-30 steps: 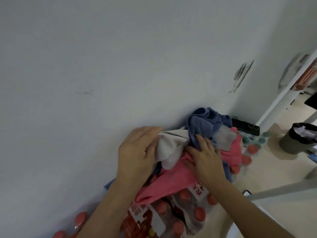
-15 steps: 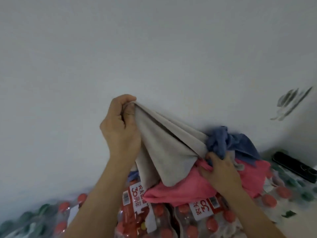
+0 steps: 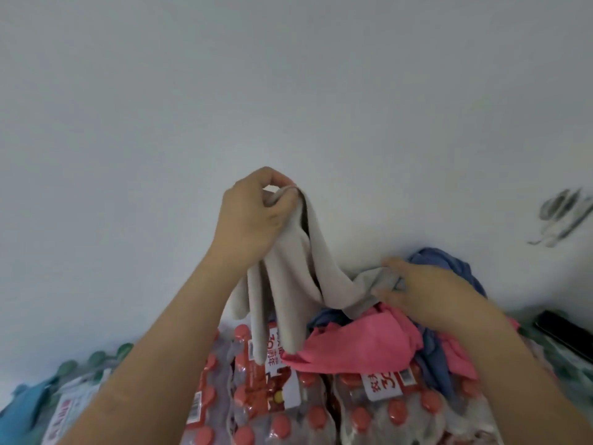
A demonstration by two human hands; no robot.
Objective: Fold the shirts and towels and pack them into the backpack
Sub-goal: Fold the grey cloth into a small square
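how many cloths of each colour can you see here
grey cloth: 1
pink cloth: 1 at least, the bunched pile hides any more
blue cloth: 1 at least
total: 3 at least

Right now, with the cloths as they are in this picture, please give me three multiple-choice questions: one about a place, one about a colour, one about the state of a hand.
1. Where does the pink cloth lie?
A. on the packs of red-capped bottles
B. inside a backpack
C. on a chair

2. Which colour is the lifted cloth?
A. blue
B. grey
C. pink

3. What does the left hand do?
A. rests flat on the pile
B. pinches the lifted cloth's top edge
C. hangs empty

Answers:
1 A: red caps show directly beneath the pink cloth.
2 B: the lifted cloth is pale grey.
3 B: thumb and fingers close on the cloth's top edge.
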